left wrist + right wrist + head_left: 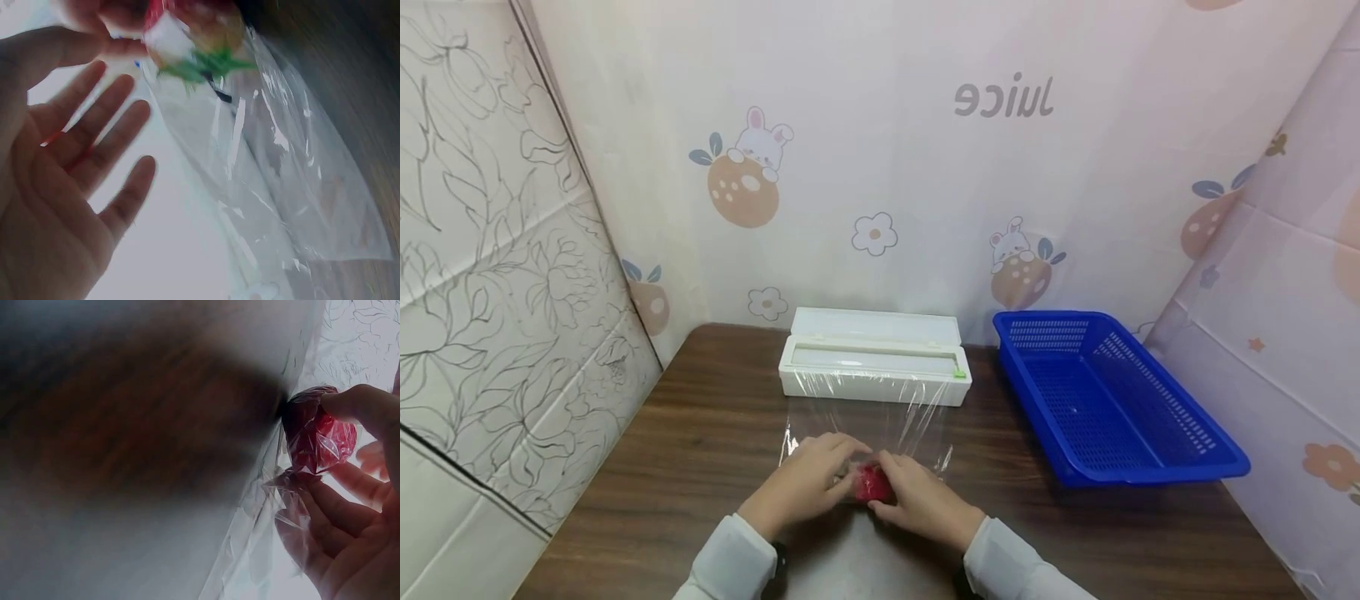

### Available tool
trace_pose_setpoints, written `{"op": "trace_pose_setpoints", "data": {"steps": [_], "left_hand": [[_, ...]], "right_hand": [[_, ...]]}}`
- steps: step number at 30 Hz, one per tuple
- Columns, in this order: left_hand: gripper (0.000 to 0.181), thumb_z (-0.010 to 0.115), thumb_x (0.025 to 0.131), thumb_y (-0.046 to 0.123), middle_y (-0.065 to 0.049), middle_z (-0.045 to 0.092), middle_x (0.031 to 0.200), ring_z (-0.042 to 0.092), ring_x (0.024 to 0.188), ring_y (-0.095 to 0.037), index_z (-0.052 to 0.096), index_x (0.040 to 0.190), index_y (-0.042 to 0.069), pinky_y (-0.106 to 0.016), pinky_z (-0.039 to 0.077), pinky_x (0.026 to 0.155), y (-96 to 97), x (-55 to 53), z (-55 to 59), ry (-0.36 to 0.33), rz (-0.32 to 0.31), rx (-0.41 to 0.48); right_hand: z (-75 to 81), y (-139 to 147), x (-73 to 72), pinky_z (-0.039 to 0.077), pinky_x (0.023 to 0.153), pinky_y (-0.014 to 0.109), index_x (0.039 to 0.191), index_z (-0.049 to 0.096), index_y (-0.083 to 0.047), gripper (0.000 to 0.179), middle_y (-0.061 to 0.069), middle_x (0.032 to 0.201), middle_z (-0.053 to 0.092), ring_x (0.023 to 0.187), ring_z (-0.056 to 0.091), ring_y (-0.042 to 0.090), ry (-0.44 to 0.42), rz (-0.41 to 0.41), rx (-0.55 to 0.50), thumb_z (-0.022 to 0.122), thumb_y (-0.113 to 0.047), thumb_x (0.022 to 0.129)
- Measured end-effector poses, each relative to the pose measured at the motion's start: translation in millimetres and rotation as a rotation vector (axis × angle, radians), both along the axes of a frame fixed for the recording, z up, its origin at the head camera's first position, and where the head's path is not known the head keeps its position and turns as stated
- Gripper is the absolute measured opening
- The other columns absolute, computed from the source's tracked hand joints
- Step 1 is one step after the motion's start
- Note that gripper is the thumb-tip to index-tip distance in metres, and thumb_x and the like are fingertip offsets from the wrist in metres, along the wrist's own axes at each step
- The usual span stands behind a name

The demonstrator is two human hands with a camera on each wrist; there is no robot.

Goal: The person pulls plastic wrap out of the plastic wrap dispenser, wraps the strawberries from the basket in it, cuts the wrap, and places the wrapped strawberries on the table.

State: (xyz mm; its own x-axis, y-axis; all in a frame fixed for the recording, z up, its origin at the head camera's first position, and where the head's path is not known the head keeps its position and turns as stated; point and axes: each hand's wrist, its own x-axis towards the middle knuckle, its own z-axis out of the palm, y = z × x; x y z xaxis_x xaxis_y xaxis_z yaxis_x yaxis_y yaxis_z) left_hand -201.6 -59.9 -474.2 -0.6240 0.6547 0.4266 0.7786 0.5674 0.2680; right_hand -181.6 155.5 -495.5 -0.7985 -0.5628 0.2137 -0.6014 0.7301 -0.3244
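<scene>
A small red fruit (872,483) with green leaves and a dark stem lies wrapped in clear plastic wrap (868,421). My right hand (925,500) grips it, thumb on one side and fingers on the other, as the right wrist view shows with the fruit (319,434) under crinkled film. On the fruit's left is my left hand (808,475), its fingers spread and fairly straight in the left wrist view, thumb close to the fruit. From the fruit the wrap (250,156) stretches back to a white dispenser box (876,387) with its lid raised.
A blue plastic basket (1045,417) stands on the right of the brown wooden table (700,417). On the dispenser's front edge sits a green slider (959,374). Patterned curtains (880,167) hang behind and at both sides.
</scene>
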Motion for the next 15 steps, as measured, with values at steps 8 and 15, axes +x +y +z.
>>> {"op": "trace_pose_setpoints", "data": {"steps": [8,15], "left_hand": [[0.042,0.071,0.075,0.027,0.003,0.062,0.102,0.056,0.094,-0.014,0.058,0.113,0.015,-0.036,0.051,0.074,12.5,7.3,-6.1,0.115,0.076,-0.197],[0.050,0.076,0.070,0.029,0.000,0.060,0.105,0.056,0.093,-0.014,0.058,0.114,0.013,-0.037,0.053,0.076,11.5,2.8,-13.5,0.043,0.055,-0.154]], "right_hand": [[1.4,1,-2.4,0.050,0.063,0.026,0.114,0.051,-0.016,0.047,-0.002,0.092,0.062,0.077,0.053,0.006,0.039,-0.036,0.056,0.070,-0.040,0.078],[0.7,2,-5.5,0.052,0.067,0.028,0.115,0.051,-0.019,0.046,-0.001,0.098,0.062,0.084,0.054,0.008,-0.023,-0.056,0.050,0.068,-0.042,0.080]]}}
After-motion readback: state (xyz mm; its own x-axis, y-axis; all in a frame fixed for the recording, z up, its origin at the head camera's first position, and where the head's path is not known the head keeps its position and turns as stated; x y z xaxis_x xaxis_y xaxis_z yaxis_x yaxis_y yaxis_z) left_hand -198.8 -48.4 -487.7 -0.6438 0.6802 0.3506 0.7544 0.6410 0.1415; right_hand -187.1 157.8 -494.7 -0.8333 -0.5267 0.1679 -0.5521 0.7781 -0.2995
